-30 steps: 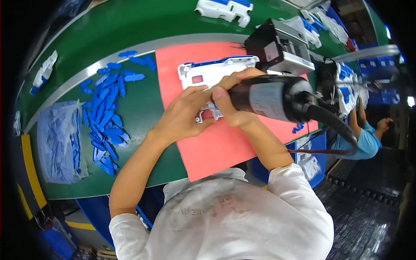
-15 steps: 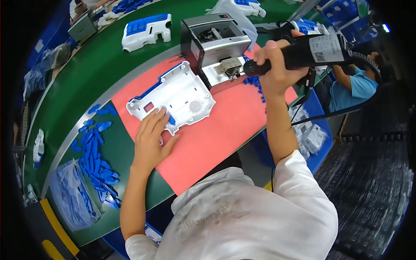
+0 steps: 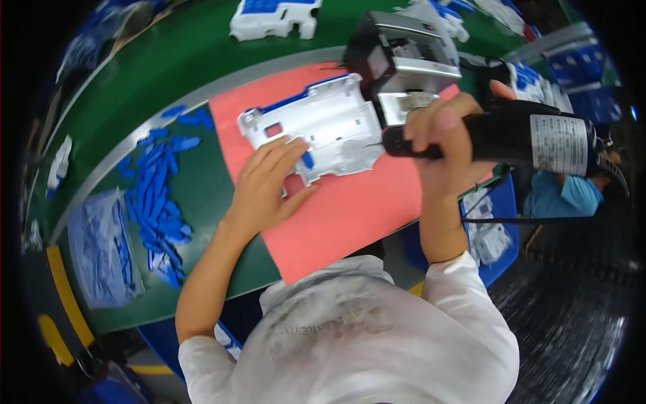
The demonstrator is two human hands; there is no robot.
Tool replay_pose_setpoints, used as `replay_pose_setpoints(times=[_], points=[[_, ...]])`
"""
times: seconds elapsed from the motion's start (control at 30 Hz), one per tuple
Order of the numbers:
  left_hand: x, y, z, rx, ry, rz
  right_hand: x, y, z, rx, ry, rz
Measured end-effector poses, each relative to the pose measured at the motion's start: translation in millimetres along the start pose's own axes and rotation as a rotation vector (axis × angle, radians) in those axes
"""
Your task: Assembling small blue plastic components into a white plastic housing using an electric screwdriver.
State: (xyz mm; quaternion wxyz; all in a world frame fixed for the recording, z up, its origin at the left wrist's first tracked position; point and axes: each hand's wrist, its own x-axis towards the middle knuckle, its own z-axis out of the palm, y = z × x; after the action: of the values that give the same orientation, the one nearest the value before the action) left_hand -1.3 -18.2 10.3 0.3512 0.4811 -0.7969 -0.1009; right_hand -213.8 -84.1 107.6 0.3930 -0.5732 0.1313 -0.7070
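Observation:
A white plastic housing shell (image 3: 330, 135) with a blue edge strip lies with its hollow side up on the pink mat (image 3: 336, 215). My left hand (image 3: 266, 178) rests on its near left corner, fingers stretched out and thumb apart, beside a small blue plastic piece (image 3: 307, 159) on the shell. In my right hand (image 3: 447, 135) is a black electric screwdriver (image 3: 498, 138), held level with its bit pointing left. The bit's tip is over or near the shell's right edge; whether it touches cannot be told.
A screw feeder (image 3: 410, 57) stands behind the shell. Loose blue plastic strips (image 3: 155, 195) and a clear bag (image 3: 101, 249) lie to the left. Another white-and-blue housing (image 3: 276, 17) sits on the green belt. A blue bin (image 3: 501, 236) holds white parts; a co-worker's blue sleeve (image 3: 572, 192) shows at right.
My right hand has brought the screwdriver from the feeder's front to the shell's right edge. My left hand stays on the shell. The whole view has shifted.

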Motion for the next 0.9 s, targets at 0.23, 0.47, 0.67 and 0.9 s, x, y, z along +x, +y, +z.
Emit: replay_pose_setpoints(times=[0.23, 0.47, 0.67, 0.9], points=[[-13, -8, 4, 0.055, -0.029, 0.015, -36, 51, 42, -0.168, -0.298, 0.144], [-17, -9, 7, 0.073, 0.006, 0.039, -44, 58, 34, -0.224, -0.381, 0.09], [-17, -10, 8, 0.056, -0.008, 0.022, -49, 60, 31, -0.25, -0.433, 0.102], [-14, -8, 6, 0.044, -0.006, 0.016, -55, 51, 20, -0.298, -0.572, 0.127]])
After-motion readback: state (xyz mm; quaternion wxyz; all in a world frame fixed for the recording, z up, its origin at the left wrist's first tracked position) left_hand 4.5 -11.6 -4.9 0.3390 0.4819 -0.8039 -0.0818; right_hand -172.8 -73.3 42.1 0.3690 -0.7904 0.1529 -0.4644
